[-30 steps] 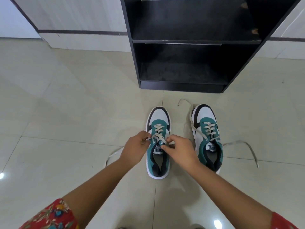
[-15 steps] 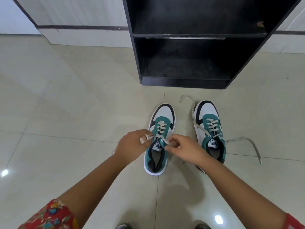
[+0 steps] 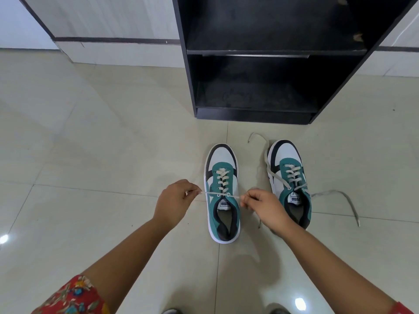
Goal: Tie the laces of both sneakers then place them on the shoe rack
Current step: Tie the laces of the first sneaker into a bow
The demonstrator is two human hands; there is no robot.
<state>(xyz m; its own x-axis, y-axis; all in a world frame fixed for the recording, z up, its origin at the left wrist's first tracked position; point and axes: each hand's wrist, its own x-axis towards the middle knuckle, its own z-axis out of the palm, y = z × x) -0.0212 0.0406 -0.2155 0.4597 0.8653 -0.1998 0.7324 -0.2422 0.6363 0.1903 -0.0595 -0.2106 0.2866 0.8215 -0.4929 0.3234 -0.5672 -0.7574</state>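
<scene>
Pale glossy floor tiles (image 3: 95,155) fill the room, with a white wall panel (image 3: 108,21) at the back and a black shoe rack (image 3: 267,64) standing against it; its 2 visible shelves hold no shoes. Just in front of the rack, 2 teal, white and black sneakers sit side by side on the floor, toes pointing toward the rack. The left sneaker (image 3: 223,193) lies nearer the rack's left edge; its lace (image 3: 223,195) is stretched tight sideways across the top eyelets. The left hand (image 3: 174,203) pinches one end of that lace between closed fingers, just left of the sneaker, and the right hand (image 3: 264,208) pinches the other end, in the gap between the 2 sneakers, partly covering the heel side of the right sneaker (image 3: 289,177). That sneaker sits in front of the rack's right half with its lace (image 3: 344,199) undone: one end trails over the tiles to the right, the other loops up toward the rack's base. A red flowered sleeve (image 3: 72,298) shows on the left arm at the bottom edge.
</scene>
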